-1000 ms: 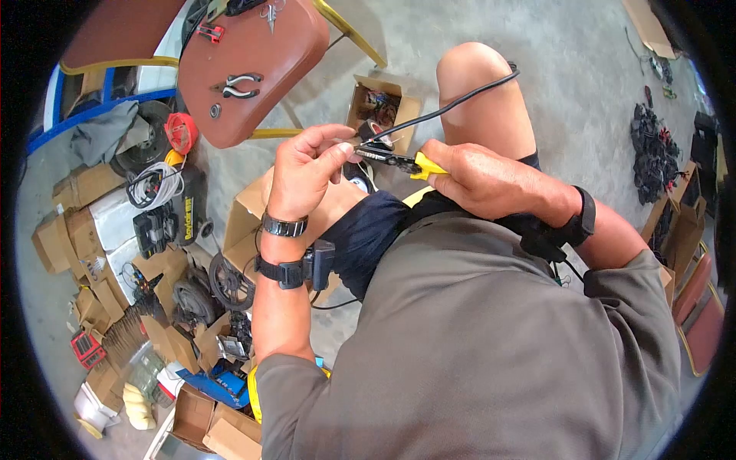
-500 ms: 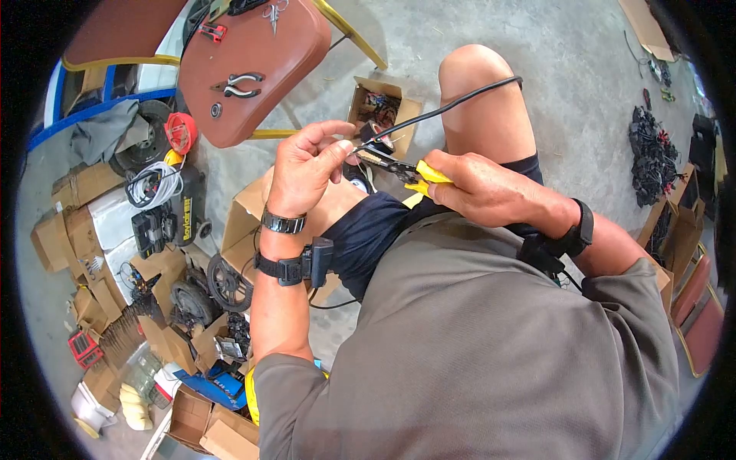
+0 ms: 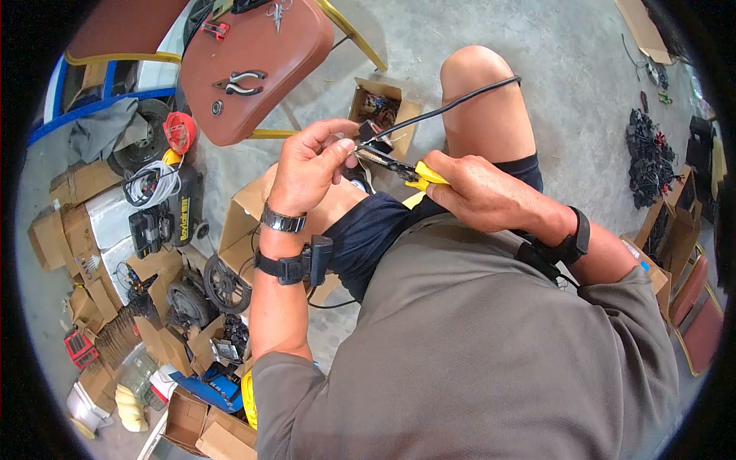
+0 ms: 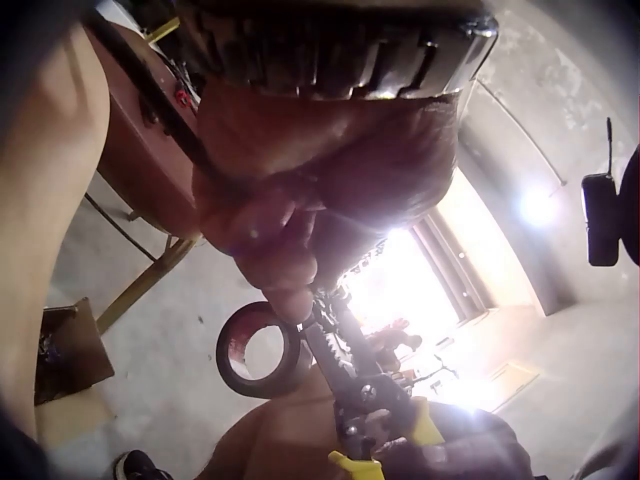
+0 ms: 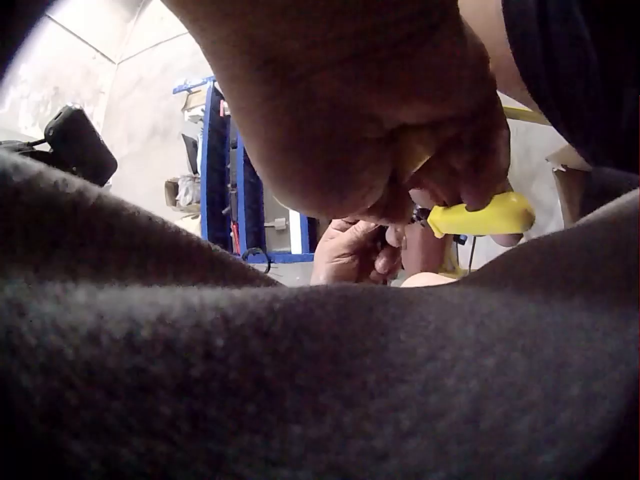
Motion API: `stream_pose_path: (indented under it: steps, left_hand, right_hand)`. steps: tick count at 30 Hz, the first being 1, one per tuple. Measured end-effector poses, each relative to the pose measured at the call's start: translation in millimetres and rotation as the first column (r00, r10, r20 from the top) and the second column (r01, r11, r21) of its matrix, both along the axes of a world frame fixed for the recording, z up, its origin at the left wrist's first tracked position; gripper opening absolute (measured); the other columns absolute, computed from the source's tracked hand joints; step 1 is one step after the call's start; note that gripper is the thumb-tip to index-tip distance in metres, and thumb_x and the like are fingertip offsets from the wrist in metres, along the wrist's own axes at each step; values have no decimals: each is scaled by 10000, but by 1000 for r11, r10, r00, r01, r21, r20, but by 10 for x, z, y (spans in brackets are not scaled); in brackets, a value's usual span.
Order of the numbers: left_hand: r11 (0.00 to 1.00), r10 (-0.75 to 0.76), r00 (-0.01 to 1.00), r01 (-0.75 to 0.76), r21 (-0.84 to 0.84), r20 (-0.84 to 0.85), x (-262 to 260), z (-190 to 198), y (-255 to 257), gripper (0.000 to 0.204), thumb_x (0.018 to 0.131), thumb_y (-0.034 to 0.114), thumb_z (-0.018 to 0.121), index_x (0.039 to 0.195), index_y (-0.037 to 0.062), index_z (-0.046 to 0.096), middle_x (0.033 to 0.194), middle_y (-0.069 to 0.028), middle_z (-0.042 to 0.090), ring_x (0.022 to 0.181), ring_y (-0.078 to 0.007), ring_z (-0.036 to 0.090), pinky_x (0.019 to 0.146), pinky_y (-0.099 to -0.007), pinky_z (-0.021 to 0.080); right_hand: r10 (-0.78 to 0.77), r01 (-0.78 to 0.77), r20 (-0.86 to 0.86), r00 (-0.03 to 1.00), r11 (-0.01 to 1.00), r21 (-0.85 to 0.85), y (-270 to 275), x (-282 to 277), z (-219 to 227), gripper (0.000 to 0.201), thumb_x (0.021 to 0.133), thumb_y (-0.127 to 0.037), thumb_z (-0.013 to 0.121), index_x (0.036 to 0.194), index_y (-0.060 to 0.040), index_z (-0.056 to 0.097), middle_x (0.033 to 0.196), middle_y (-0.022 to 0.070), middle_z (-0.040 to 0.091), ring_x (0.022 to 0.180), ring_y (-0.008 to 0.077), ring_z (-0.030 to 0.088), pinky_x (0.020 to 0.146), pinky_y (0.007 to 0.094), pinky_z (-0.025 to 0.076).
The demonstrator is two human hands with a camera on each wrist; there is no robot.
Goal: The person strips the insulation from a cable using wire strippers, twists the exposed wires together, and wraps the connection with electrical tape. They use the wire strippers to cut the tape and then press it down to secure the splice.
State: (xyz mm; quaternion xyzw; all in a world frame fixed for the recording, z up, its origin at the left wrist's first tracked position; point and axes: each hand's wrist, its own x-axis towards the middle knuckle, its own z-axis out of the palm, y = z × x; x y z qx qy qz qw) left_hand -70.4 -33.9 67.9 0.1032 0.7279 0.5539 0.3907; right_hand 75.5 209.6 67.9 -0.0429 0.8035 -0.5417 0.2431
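Observation:
My left hand point(image 3: 307, 165) pinches the end of a black cable point(image 3: 460, 101) between thumb and forefinger. From there the cable runs over the bent knee. Yellow-handled wire strippers point(image 3: 392, 162) sit in my right hand point(image 3: 483, 190), their handles spread a little. The tool's toothed metal jaws reach right up to the left fingertips at the cable end. Thin wire ends stick out beside the jaws. Below the left fingers, in the left wrist view, a roll of black tape point(image 4: 231, 350) shows. In the right wrist view, one yellow handle point(image 5: 485, 216) pokes out under the right hand.
A brown-seated chair point(image 3: 261, 46) at upper left bears pliers point(image 3: 244, 83), a small ring point(image 3: 217, 107) and scissors point(image 3: 277, 11). An open cardboard box point(image 3: 406, 115) stands on the floor ahead. Boxes, wheels and a coiled cable point(image 3: 153, 184) crowd the left; black wiring point(image 3: 652, 157) lies right.
The yellow handles have spread apart from their nearly closed position a second ago, and the tool's jaws have parted. My left hand keeps its pinch on the cable in about the same place.

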Motion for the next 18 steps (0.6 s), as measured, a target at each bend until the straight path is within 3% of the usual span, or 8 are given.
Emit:
stream_pose_path:
  steps: [18]
  left_hand:
    - [1000,4,998,-3,14,-59,77,-7,8,277,983,49,647,1256,21,682,784,-23,685,596,-39,532,522,-190,411]
  right_hand:
    - [-21,23,-91,996,1000,18,-110,83,-81,183,997,-91,568,1066,10,432,799,281,621,826,516,605,674,538,443]
